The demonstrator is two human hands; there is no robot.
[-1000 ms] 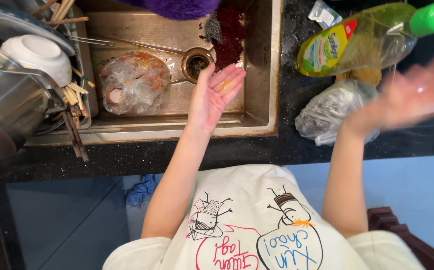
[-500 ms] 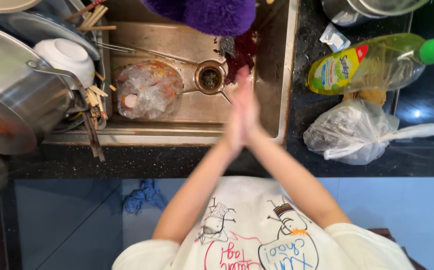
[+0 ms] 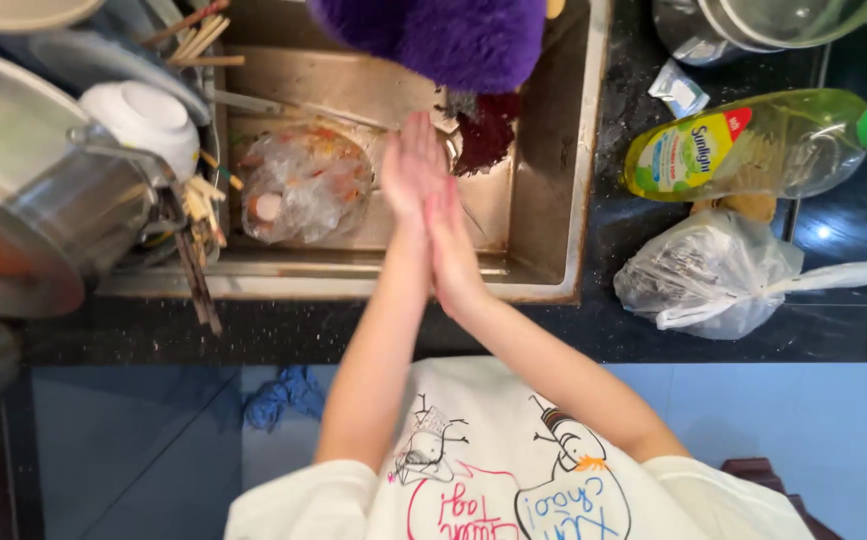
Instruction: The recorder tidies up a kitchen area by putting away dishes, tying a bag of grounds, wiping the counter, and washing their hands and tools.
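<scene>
Here, left hand [image 3: 410, 170] and right hand [image 3: 450, 250] pressed palm to palm — fingers pointing away over sink [image 3: 553, 200], grips flat, empty.

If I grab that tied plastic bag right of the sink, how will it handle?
The plastic bag looks thin and crumpled, so probably floppy and light. Its knotted handles trail sideways, likely the easiest grip. Pushed, it would probably slide and deform, not roll.

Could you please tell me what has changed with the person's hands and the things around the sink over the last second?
The right hand swung in from beside the bottle and met the left hand palm to palm over the sink; since half a second ago the left has slid forward past it. Neither hand holds anything. The dish soap bottle, the tied plastic bag and the wrapped bowl in the sink have not moved.
</scene>
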